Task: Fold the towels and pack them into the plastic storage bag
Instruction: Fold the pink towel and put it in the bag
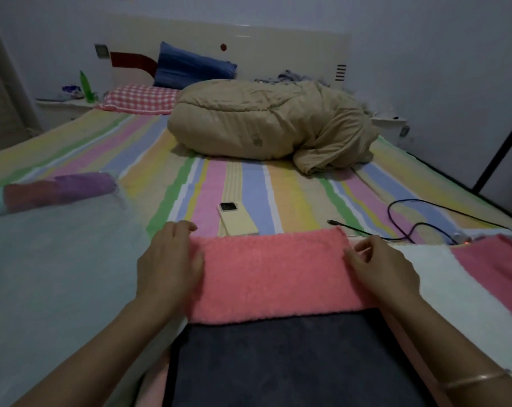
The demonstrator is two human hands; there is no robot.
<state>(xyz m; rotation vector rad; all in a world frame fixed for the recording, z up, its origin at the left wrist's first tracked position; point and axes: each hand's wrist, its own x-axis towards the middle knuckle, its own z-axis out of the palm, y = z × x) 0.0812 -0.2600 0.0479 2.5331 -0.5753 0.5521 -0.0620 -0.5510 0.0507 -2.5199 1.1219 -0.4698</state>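
A folded pink towel (273, 274) lies across the bed in front of me. My left hand (169, 262) lies on its left end, fingers bent over the edge. At its right end my right hand (380, 268) rests with curled fingers, thumb and forefinger near the corner. A dark blue towel (278, 362) is spread under the pink one, nearer to me. A clear plastic storage bag (58, 259) spreads over the left of the bed, with purple, red and teal rolled towels (58, 190) at its far end. More towels, white (460, 286) and pink (495, 265), lie at right.
A yellow phone (238, 221) lies just beyond the pink towel. A black cable (410, 227) trails at right. A beige quilt (272, 124), a checked pillow (140, 99) and a blue pillow (190, 66) sit further up the striped bed.
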